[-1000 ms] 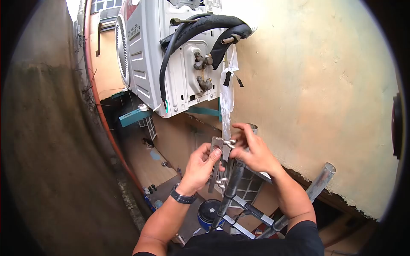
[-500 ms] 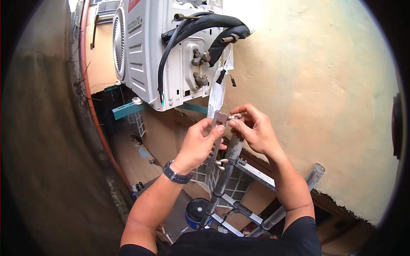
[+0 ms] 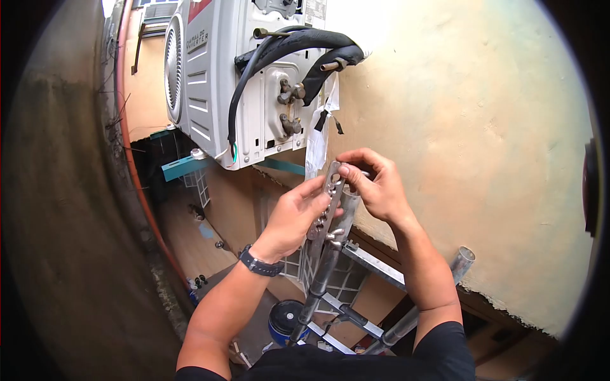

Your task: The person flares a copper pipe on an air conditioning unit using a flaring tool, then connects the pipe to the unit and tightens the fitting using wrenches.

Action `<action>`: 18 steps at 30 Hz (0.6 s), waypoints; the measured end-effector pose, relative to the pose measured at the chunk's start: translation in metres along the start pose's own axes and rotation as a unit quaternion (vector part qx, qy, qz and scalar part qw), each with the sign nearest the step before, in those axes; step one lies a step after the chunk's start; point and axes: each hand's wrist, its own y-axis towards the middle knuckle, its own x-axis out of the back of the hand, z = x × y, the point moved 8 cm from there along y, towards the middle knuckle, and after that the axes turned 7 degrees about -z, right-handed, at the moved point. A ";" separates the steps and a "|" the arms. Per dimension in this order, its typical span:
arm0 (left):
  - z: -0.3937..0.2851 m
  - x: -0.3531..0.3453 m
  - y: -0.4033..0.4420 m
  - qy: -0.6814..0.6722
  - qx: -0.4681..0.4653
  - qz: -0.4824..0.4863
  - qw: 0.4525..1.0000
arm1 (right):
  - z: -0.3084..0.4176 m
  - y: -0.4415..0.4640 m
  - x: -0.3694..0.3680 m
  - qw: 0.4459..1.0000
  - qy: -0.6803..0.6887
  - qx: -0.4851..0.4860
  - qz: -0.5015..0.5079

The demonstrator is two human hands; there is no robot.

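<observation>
Head view: holding a flat metal bar with holes [image 3: 333, 170] up in mid-air, tilted, close in front of an upright metal tube [image 3: 348, 204] and below the outdoor unit [image 3: 213, 95]. Left grip [image 3: 289, 219] clamped on the middle of the bar, thumb across the near face. Right grip [image 3: 383, 190] at the upper end, thumb touching the edge, fingers curled behind; impossible to tell whether pinched on anything there. At the lower end, near the tube, a wing-shaped metal piece [image 3: 335, 235].

Chief danger, by judgement: dropping the bar. Could slide out from under the left thumb, being narrow and apparently smooth, if pushed or twisted too hard at the top by the right grip. Could then strike the ladder [image 3: 373, 329] and fall on towards the lidded bucket [image 3: 286, 317] and the ground far below. Might also catch the wing-shaped piece against the tube, from being so near, and jerk the bar askew. Possible too: nipping a fingertip behind the bar, with that side hidden from sight.
</observation>
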 end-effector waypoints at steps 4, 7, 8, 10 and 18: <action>0.012 0.006 -0.002 0.085 -0.019 0.032 0.996 | 0.005 0.007 0.008 1.000 -0.003 0.010 -0.016; 0.015 0.005 -0.001 0.077 -0.018 0.001 0.997 | 0.004 0.010 0.009 1.000 -0.007 0.007 -0.013; 0.014 0.005 0.000 0.095 -0.038 -0.010 0.995 | 0.003 0.011 0.010 1.000 -0.004 0.006 -0.013; 0.011 0.003 0.001 0.118 -0.044 -0.032 0.992 | 0.006 0.014 0.013 1.000 0.004 0.003 -0.008; -0.009 -0.016 0.009 0.190 -0.114 -0.049 0.974 | 0.030 0.037 0.033 0.999 -0.022 0.036 0.011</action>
